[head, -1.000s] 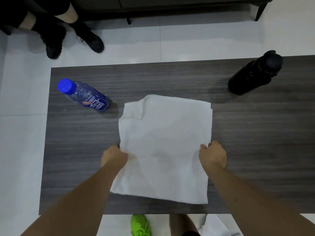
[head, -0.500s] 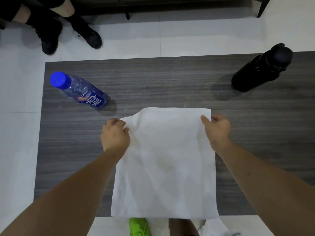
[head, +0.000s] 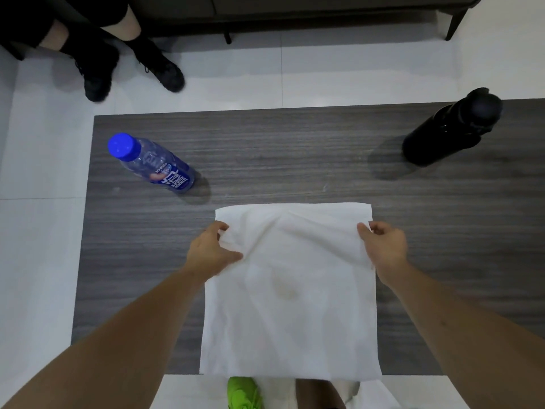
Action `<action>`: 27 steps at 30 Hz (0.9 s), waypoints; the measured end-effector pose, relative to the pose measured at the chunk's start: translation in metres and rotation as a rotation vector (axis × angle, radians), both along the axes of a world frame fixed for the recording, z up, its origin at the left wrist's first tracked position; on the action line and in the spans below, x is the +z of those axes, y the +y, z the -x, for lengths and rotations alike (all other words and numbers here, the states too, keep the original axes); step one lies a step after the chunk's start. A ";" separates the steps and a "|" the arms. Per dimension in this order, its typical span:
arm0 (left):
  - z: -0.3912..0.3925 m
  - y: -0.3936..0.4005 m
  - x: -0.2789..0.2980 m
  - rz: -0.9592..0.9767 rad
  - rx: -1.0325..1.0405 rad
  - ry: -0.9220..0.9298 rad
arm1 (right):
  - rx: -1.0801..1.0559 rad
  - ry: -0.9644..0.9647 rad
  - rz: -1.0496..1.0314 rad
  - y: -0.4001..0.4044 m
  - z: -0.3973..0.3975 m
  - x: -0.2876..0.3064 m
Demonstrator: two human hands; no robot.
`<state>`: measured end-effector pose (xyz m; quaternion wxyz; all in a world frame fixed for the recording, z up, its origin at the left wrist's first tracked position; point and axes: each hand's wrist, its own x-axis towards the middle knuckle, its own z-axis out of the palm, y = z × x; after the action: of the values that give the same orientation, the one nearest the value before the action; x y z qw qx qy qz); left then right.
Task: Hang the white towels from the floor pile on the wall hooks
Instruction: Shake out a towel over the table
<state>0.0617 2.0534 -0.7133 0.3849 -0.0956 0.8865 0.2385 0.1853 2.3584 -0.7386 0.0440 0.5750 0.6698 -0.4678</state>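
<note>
Towel (head: 290, 293): lower centre, flat on the counter (head: 295, 160), near edge overhanging.
Left hand (head: 210, 250): pinching the towel's left edge.
Right hand (head: 382, 245): pinching the right edge.
Water bottle (head: 152, 163): upper left, apart.
Black flask (head: 451, 128): upper right, apart.

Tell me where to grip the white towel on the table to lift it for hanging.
Pinch the white towel at its two far corners, coming in from the left and right edges, as the left hand and right hand do. It lies flat, so those edges are probably the easiest to pinch, and it should hang open.
</note>
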 end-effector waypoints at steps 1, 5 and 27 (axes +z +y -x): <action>0.001 0.001 -0.005 0.007 -0.016 0.057 | 0.041 -0.006 -0.034 0.001 0.002 -0.003; 0.003 0.011 -0.014 0.020 0.119 0.260 | 0.096 -0.013 -0.129 0.003 0.004 -0.011; 0.027 0.013 -0.015 0.108 -0.053 0.337 | 0.489 -0.179 -0.352 0.013 0.026 -0.004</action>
<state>0.0349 2.0667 -0.7279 0.2312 -0.0513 0.9522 0.1930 0.1593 2.3718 -0.7424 0.1136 0.4347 0.8524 -0.2675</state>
